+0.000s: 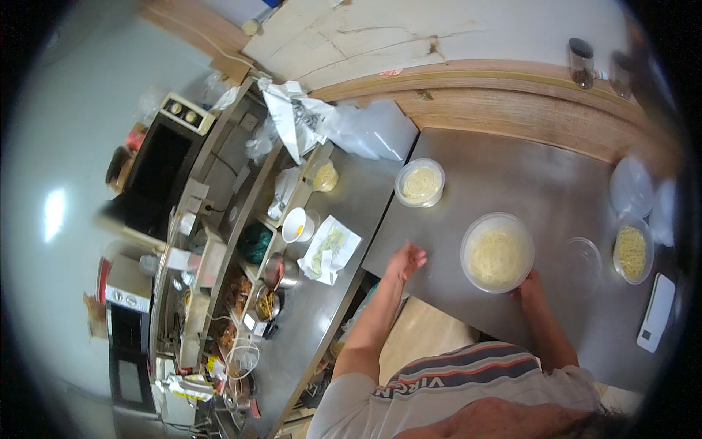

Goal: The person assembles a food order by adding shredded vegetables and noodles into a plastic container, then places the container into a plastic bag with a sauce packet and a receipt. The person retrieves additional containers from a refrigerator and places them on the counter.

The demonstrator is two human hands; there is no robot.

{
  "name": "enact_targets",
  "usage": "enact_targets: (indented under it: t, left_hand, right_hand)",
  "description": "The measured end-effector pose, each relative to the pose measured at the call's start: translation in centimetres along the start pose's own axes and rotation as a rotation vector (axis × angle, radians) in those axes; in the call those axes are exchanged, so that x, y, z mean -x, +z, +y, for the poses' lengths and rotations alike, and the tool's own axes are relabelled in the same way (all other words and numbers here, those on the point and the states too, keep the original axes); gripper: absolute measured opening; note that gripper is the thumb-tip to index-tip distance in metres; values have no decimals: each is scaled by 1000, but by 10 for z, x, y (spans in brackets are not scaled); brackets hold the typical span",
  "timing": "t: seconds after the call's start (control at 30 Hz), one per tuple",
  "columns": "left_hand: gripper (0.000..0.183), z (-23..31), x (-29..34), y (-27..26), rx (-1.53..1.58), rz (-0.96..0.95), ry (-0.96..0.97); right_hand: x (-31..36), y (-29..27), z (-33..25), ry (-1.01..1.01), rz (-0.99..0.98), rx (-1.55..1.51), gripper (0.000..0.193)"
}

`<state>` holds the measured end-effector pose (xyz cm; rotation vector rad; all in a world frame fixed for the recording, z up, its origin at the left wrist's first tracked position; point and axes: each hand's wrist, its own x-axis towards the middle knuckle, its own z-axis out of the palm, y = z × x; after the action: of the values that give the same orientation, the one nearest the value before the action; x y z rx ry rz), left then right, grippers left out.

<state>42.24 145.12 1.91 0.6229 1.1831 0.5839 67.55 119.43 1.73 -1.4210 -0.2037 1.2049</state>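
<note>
A large round clear plastic tub of pale noodles (497, 252) is in front of me over the steel table. My right hand (529, 285) is at its near right side, closed against the wall, with the fingers partly hidden behind the tub. To the left of the tub, my left hand (407, 260) hangs over the table, holding nothing, its fingers apart. Farther back stands a smaller round tub of noodles (420, 184). At the right, an oval tub of thin yellow noodles (631, 253) stands beside a clear round lid (583, 257).
A white kitchen scale (656, 312) lies at the right edge. On the left counter are a paper sheet with green shreds (327, 252), a white cup (298, 225) and metal pots (281, 271). Clear plastic containers (374, 130) stand in the back corner; two jars (581, 64) stand on the ledge.
</note>
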Motion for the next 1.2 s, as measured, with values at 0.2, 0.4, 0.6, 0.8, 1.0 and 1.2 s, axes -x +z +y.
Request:
enact_targets:
  t: [0.2,0.4,0.6,0.8,1.0,1.2]
  left_hand:
    - [39,56,-100,55,10,62,-51]
    - [28,64,-141,55,-37,100,-68]
    - [28,41,-100,-5,-55,77,-25]
    - [33,25,-36,-65,-59,5,-1]
    - [30,14,-17,-92,-17,-36,24]
    - [30,10,-18,-96,9,-38,27]
  right_hand:
    - [-17,3,-21,10,67,-56,16]
    - [-30,18,-26,2,136,-88,17]
    - [-60,67,-51,-29,111,-97,18]
    - [-155,124,-35,-6,85,-28,20]
    - [-202,198,-45,-25,-36,-49,26]
    - [-196,238,-51,-15,-39,-35,29]
